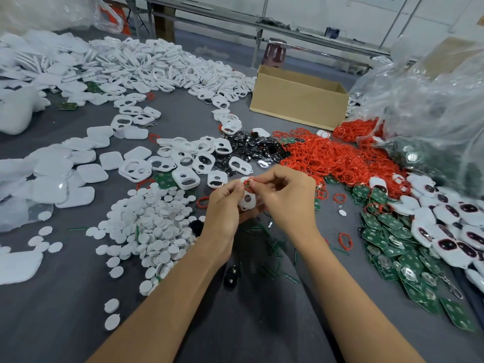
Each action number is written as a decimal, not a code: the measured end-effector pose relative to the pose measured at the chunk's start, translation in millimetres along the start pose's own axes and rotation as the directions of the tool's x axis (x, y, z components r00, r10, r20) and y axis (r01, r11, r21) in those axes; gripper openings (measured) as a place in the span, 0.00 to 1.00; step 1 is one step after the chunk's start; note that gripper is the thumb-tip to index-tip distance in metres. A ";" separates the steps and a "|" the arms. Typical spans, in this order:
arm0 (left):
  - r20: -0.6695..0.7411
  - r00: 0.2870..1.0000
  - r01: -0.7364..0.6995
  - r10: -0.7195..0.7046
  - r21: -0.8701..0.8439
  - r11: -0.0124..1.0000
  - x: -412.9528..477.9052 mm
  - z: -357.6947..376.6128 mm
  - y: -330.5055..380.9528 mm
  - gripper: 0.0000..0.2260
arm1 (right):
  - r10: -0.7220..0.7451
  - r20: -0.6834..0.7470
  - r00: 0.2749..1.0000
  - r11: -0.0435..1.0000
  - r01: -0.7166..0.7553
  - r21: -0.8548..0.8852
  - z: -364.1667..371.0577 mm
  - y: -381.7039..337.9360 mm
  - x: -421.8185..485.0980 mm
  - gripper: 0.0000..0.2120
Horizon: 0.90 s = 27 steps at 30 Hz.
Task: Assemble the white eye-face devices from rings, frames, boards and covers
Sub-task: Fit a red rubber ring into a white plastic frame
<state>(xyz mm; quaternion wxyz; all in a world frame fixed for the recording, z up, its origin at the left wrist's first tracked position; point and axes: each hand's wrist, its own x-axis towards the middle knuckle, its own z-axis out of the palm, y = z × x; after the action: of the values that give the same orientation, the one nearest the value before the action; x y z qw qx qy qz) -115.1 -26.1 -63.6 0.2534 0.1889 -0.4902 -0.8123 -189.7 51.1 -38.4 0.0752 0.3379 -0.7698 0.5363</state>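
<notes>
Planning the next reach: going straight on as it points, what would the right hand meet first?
The right hand would likely meet the left hand, just up-left across the white plastic two-hole frame and red rubber ring they hold; depth unclear.

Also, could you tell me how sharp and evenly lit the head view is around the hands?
Head view: left hand, right hand, frame and ring are sharp; light is even, with soft shadows by the forearms; the bag at right is blurred with glare; wide-angle stretch grows toward the edges.
</notes>
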 end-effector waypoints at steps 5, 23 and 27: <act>-0.007 1.000 -0.003 0.003 -0.039 0.999 -0.8 0.9 1.7 0.21 | -0.036 0.023 0.999 0.998 0.038 -0.049 1.1 1.5 0.0 0.04; -0.036 0.999 0.017 -0.018 -0.033 0.999 -0.8 0.8 5.0 0.09 | -0.089 0.053 0.995 0.996 0.089 0.008 0.8 7.9 -1.4 0.08; -0.034 0.999 0.006 -0.007 -0.045 0.999 -1.3 0.0 5.0 0.09 | -0.144 0.047 0.988 0.989 0.143 0.024 1.7 8.7 -2.6 0.07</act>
<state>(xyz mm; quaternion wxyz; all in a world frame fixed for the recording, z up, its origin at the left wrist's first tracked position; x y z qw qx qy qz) -113.0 -27.3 -59.1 0.2631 0.1985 -0.4670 -0.8206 -192.5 52.5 -47.1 0.0913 0.4061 -0.7394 0.5292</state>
